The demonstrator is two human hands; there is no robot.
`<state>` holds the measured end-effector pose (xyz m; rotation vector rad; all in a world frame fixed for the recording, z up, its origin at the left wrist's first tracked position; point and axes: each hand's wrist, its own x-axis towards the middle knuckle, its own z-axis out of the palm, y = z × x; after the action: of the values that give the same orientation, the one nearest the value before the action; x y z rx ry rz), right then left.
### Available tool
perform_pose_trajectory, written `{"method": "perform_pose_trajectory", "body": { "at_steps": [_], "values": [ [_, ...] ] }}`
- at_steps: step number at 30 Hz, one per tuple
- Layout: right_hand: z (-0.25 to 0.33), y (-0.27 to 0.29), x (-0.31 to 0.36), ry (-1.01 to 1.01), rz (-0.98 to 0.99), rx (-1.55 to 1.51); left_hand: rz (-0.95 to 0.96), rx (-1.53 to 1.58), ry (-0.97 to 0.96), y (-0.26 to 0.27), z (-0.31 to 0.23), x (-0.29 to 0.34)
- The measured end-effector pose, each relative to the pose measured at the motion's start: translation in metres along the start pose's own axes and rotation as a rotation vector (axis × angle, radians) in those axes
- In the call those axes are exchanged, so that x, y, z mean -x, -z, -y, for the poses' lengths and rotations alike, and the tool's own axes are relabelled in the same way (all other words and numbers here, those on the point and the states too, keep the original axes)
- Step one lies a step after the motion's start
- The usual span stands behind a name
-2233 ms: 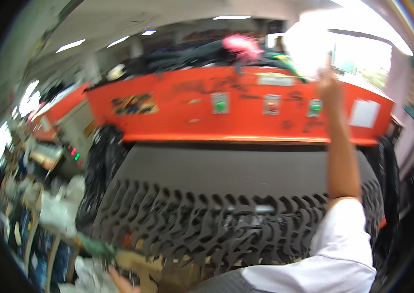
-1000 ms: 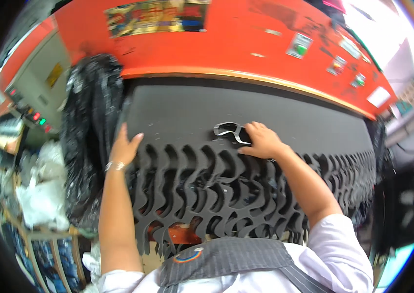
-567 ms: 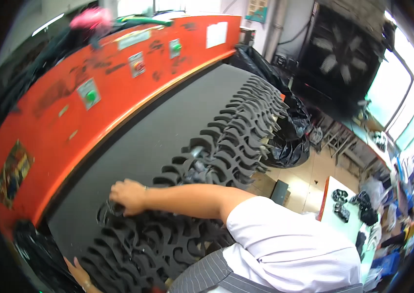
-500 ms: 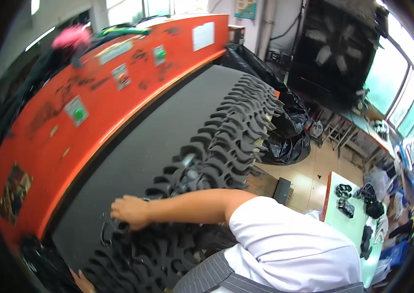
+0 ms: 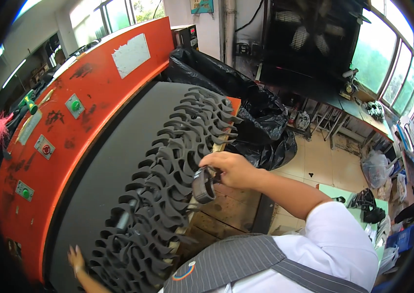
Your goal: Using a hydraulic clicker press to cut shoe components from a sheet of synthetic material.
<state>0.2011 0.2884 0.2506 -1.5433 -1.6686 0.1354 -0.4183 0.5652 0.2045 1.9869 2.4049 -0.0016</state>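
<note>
Near grey sheet (image 5: 124, 134); held die (image 5: 201, 188)

A large black industrial fan (image 5: 309, 39) stands at the far side of the room. On the right of the fan, tall framed windows (image 5: 375, 63) let in bright, greenish daylight. On its left, a vertical pipe (image 5: 229, 34) runs down the pale wall (image 5: 201, 39); farther left is a white tube light (image 5: 14, 73). Below the fan lies a cream tiled floor (image 5: 304, 156), with a pale green worktop (image 5: 330, 191) at its lower right.
</note>
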Motion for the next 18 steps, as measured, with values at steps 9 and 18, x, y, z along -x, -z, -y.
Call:
{"method": "perform_pose_trajectory", "body": {
  "at_steps": [9, 18],
  "values": [
    [-0.112, 0.061, 0.013, -0.140, -0.063, -0.028, 0.039, -0.070, -0.098, -0.018, -0.376, -0.062],
    [-0.232, 0.125, -0.108, -0.025, 0.201, 0.217, 0.053, -0.064, -0.181, -0.009, -0.538, -0.099]
  ]
}}
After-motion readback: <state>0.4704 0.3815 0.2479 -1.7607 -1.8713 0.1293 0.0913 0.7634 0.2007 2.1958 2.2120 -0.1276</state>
